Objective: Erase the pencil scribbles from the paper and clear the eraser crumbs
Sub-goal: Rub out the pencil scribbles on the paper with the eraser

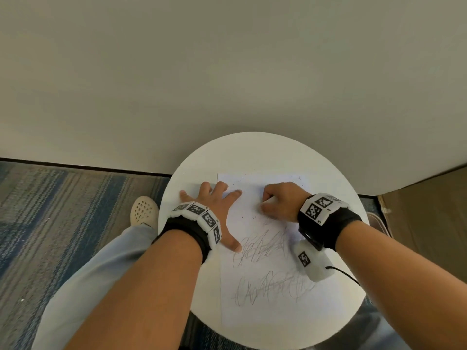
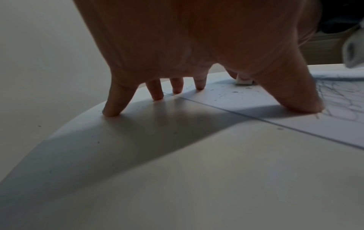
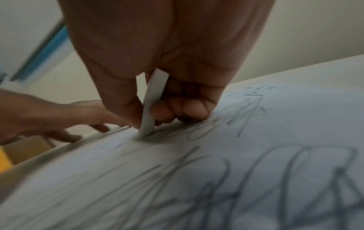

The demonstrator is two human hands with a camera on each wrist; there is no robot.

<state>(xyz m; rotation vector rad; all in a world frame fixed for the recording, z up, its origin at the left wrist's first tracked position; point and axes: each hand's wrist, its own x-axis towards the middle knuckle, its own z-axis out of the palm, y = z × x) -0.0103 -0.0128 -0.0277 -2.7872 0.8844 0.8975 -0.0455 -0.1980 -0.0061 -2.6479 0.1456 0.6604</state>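
A white sheet of paper lies on a round white table. Two bands of pencil scribbles cross its middle and lower part. My left hand lies spread, fingers straight, pressing the paper's left edge and the tabletop. My right hand pinches a thin white eraser between thumb and fingers, its tip pressed on the paper above the scribbles. The eraser also shows beyond my left palm. Dark eraser crumbs dot the paper's top; crumbs also lie near my fingers.
The table stands against a pale wall, with striped carpet on the left and a wooden panel on the right. My leg and a cream shoe are left of the table. A cable runs from my right wrist camera.
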